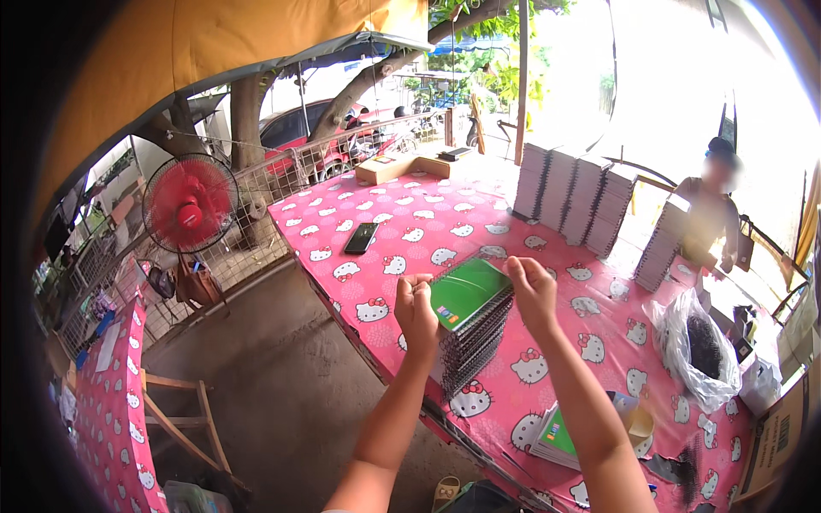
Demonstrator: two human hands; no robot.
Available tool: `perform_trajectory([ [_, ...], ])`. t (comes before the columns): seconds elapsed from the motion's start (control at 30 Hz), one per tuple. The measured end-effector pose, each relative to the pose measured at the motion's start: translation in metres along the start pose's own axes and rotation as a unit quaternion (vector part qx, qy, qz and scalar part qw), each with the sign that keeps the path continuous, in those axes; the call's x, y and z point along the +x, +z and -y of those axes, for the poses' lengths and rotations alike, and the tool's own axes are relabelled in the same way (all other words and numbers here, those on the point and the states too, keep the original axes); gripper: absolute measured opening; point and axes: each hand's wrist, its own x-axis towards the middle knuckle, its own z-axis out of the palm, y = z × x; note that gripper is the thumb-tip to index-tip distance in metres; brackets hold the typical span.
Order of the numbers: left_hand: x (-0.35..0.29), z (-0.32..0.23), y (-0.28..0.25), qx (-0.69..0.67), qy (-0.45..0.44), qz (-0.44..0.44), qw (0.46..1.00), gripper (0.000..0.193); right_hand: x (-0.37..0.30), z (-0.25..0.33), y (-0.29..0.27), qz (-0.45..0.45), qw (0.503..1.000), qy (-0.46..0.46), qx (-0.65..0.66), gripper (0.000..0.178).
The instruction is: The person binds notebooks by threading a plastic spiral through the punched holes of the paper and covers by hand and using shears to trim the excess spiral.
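Observation:
A green-covered spiral notebook point(470, 291) lies at the top of a stack of spiral-bound notebooks point(479, 346), whose dark coils face me. My left hand point(416, 315) is closed at the notebook's left edge, fingers curled in. At its far right corner, my right hand point(532, 292) pinches the edge between thumb and fingers. Whether the notebook is lifted off the stack cannot be seen clearly. Under my right forearm, partly hidden, sits a lower pile of green-covered booklets point(558, 434).
Tall stacks of bound notebooks point(569, 197) stand on the pink patterned table point(342, 282) at the far right, near a seated person point(714, 214). A phone point(362, 238) lies at left. At right are a plastic bag of black coils point(697, 350) and a tape roll point(640, 423). A red fan point(190, 205) stands beyond.

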Motion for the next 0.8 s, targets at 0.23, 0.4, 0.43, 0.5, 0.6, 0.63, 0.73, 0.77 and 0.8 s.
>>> perform_trajectory([
  [0.23, -0.006, -0.004, 0.004, 0.121, 0.056, 0.023, 0.991, 0.022, 0.0, 0.004, 0.005, -0.028, 0.999, -0.031, -0.024, 0.031],
  [0.4, -0.006, -0.01, -0.049, 0.062, 0.059, 0.053, 0.995, 0.031, -0.052, 0.059, -0.118, 0.065, 0.982, -0.022, -0.176, 0.025],
  [0.43, -0.017, -0.014, -0.059, -0.043, -0.005, 0.031, 0.999, 0.051, -0.074, 0.068, -0.161, 0.068, 0.979, 0.081, -0.174, 0.026],
  [0.5, -0.047, -0.049, -0.077, -0.071, 0.012, -0.025, 0.997, 0.055, -0.131, 0.058, -0.233, 0.051, 0.953, 0.238, -0.182, 0.027],
  [0.6, -0.115, -0.098, -0.057, -0.149, 0.126, 0.058, 0.979, 0.058, -0.203, 0.057, -0.271, -0.008, 0.91, 0.377, -0.17, 0.035],
  [0.63, -0.129, -0.093, -0.045, -0.133, 0.118, 0.148, 0.973, 0.054, -0.216, 0.057, -0.268, -0.052, 0.905, 0.4, -0.135, 0.036],
  [0.73, -0.172, -0.085, 0.008, -0.05, -0.096, 0.314, 0.943, 0.042, -0.248, 0.041, -0.253, -0.074, 0.888, 0.449, -0.061, 0.036],
  [0.77, -0.179, -0.077, 0.015, -0.051, -0.18, 0.336, 0.923, 0.043, -0.249, 0.044, -0.249, -0.09, 0.894, 0.437, -0.051, 0.032],
  [0.8, -0.187, -0.063, 0.018, -0.051, -0.263, 0.355, 0.896, 0.044, -0.249, 0.046, -0.248, -0.105, 0.898, 0.425, -0.041, 0.028],
])
